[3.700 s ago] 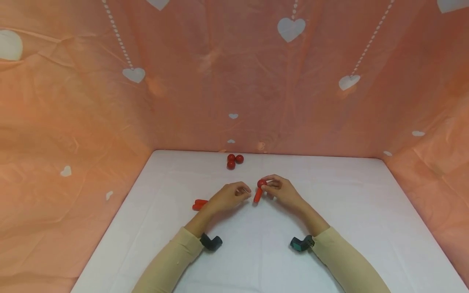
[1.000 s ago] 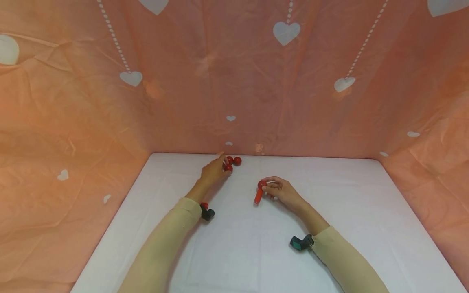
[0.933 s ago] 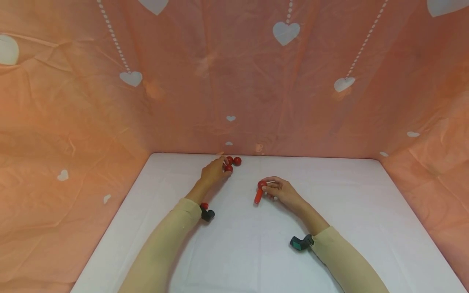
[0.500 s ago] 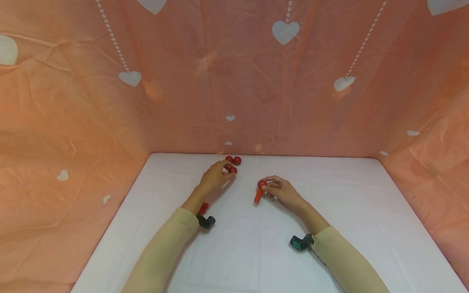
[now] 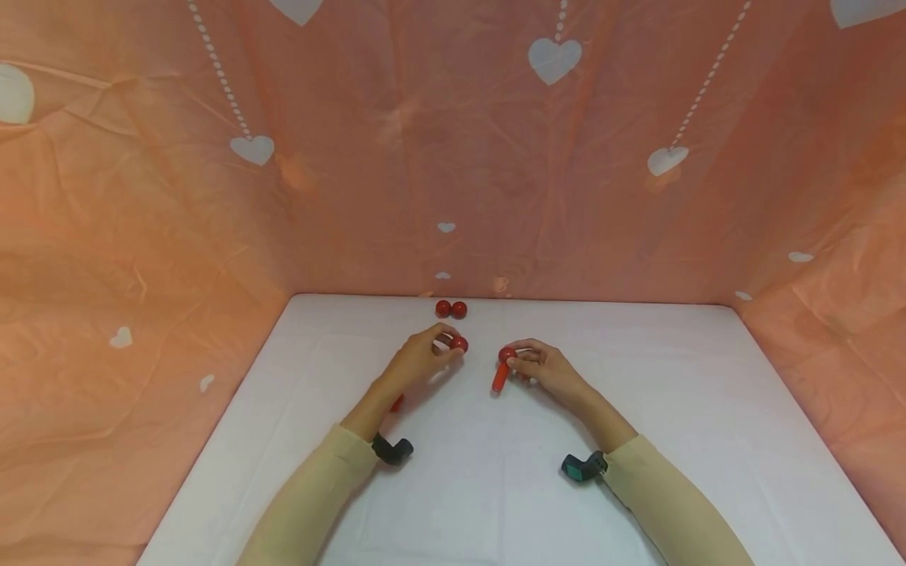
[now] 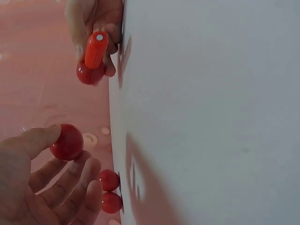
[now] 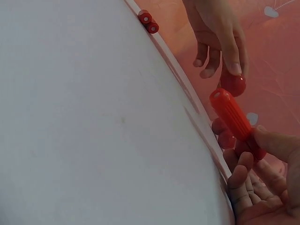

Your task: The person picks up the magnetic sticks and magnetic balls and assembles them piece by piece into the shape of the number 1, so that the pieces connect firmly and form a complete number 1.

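My left hand [image 5: 418, 358] pinches a shiny red ball [image 5: 459, 344] between thumb and fingertips, raised over the table as the left wrist view shows. Across a small gap to the right, my right hand [image 5: 555, 373] holds a second red ball [image 5: 506, 354] together with a ridged red rod [image 5: 500, 377]. This rod joins the ball at one end and points down toward me. Its free end, bearing a small silvery disc, faces the left wrist camera. In the right wrist view, thumb and fingers grip around where rod and ball meet.
Two more red balls [image 5: 451, 309] lie side by side near the back edge of the white table [image 5: 609, 338]. Loose red rods [image 7: 149, 22] lie on the left, mostly behind my left forearm in the head view. Orange cloth [image 5: 481, 173] with white hearts hangs behind and at both sides.
My left hand, empty at first, reached to the group of balls at the back, took one and brought it toward me and rightward. The right hand has stayed in place.
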Tool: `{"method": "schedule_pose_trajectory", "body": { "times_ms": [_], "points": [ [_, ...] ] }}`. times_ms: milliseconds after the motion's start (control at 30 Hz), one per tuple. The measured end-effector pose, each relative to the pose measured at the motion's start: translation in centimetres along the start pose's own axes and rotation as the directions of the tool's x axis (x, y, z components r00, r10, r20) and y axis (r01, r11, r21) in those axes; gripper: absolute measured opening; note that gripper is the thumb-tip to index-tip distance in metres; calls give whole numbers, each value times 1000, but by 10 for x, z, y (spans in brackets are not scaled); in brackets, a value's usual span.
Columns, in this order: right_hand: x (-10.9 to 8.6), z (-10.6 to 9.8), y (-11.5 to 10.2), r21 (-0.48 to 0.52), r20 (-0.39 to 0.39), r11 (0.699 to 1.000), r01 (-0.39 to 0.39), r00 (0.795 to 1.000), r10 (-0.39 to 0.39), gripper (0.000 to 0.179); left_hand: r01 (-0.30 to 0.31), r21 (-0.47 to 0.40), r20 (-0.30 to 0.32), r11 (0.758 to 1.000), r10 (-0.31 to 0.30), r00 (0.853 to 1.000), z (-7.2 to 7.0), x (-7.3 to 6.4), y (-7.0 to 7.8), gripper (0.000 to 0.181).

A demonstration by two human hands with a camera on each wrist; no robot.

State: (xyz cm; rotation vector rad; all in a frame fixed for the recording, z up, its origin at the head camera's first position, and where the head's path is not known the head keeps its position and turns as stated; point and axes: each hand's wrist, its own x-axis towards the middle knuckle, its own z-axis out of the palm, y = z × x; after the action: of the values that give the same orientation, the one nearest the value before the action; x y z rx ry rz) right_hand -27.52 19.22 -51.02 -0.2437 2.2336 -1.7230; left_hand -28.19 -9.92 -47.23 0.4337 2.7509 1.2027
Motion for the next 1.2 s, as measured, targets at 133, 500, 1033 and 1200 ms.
{"method": "schedule_pose_trajectory", "body": {
  "times_ms": [133, 500, 1033, 1200],
  "points": [
    [0, 0, 0, -16, -4, 1000, -15, 1000, 15, 47, -12, -40, 22, 999, 13, 1000, 3, -7, 1, 31],
    [0, -2, -1, -52, 6, 999, -7, 1000, 8, 48, -63, -85, 92, 994, 71, 993, 12, -19, 3, 30],
    [2, -4, 0, -30, 17, 999, -19, 1000, 20, 46, -41, -61, 191, 997, 52, 980, 23, -34, 13, 32],
    [0, -5, -2, -33, 21, 999, -10, 1000, 10, 47, -67, -43, 198, 997, 75, 977, 27, -37, 13, 29]
  ]
}}
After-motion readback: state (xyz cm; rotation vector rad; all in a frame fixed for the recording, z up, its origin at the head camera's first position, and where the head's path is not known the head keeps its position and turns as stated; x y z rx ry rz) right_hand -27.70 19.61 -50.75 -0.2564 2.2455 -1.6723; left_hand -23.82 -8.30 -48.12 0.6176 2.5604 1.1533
